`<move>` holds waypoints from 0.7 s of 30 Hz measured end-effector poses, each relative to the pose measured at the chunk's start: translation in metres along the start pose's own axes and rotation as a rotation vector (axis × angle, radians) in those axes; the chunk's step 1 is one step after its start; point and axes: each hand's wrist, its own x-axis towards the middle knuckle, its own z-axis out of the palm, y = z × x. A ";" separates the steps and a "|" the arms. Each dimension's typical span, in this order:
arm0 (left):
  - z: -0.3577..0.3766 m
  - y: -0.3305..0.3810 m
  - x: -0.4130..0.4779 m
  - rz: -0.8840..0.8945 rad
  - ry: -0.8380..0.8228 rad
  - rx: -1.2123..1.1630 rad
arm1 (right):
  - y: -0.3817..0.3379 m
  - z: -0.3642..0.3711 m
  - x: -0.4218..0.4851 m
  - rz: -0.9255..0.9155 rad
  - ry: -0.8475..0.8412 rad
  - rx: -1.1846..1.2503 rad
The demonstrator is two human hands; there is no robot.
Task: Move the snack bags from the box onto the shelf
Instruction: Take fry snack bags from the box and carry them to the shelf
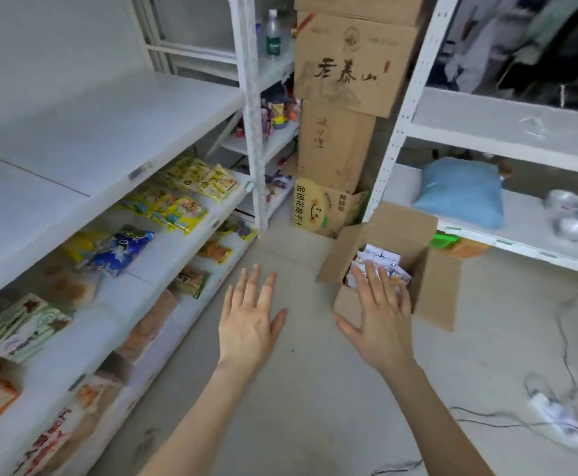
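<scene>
Both hands are stretching forward over the floor, each empty with fingers spread flat. The left hand is hovering above bare floor, between the shelf and the cardboard box. The right hand is hanging over the box's near edge, its fingertips overlapping the snack bags; whether they are touching, I cannot tell. The small white bags are standing packed inside the open box, which is sitting on the floor.

The step in hand looks like the reach-in. It is probably going best if the right hand is dropping straight into the opening and curling round a few bag tops, while the left is steadying the near wall so the light box is not sliding. A bare stretch beside the blue bag seems a sensible landing spot.
</scene>
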 end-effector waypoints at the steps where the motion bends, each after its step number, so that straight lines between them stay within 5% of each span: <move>1: 0.009 0.018 0.004 0.028 -0.010 -0.017 | 0.019 -0.001 -0.007 0.040 -0.005 -0.008; 11: 0.098 0.165 0.042 0.219 -0.152 -0.186 | 0.176 0.000 -0.051 0.320 -0.078 -0.059; 21: 0.191 0.188 0.123 0.238 -0.279 -0.254 | 0.248 0.062 0.007 0.460 -0.156 0.020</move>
